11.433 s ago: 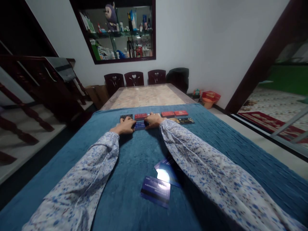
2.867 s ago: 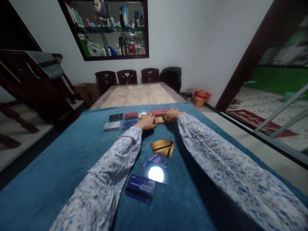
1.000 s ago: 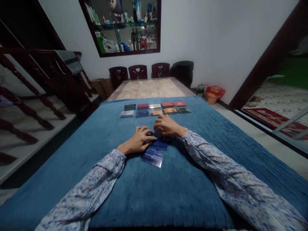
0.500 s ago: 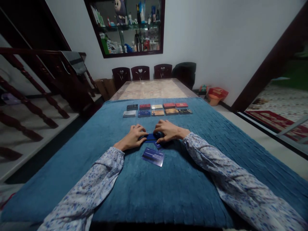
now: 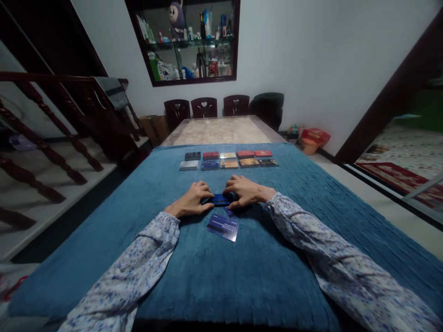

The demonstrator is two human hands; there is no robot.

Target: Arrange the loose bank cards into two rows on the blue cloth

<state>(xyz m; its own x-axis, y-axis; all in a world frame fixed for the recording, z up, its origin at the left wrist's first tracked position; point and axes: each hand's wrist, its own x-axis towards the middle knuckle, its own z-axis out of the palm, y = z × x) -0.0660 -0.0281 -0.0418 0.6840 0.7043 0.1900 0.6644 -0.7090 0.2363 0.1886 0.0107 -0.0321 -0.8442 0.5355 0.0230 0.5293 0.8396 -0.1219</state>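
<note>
Between my two hands lies a small stack of dark blue cards (image 5: 220, 199), its ends covered by my fingers. My left hand (image 5: 193, 200) grips the stack's left end, thumb at the near side and fingers at the far side. At the right end my right hand (image 5: 245, 191) holds it the same way, fingers curled. A loose blue card (image 5: 223, 227) with pale print and a dark stripe lies flat on the cloth nearer to me. Another blue card (image 5: 229, 211) sticks out partly from under my right thumb.
Two rows of card stacks lie beyond my hands, among them a red stack (image 5: 263, 153) and a white stack (image 5: 188, 165). A blue cloth (image 5: 145, 258) covers the near part of the marble-topped table (image 5: 224, 130). Several dark chairs (image 5: 204, 107) stand at the far end.
The view has shifted slightly, so the scene sits a little lower and to the right. Both hands stay on the blue stack; my left thumb has moved slightly along its near edge.
</note>
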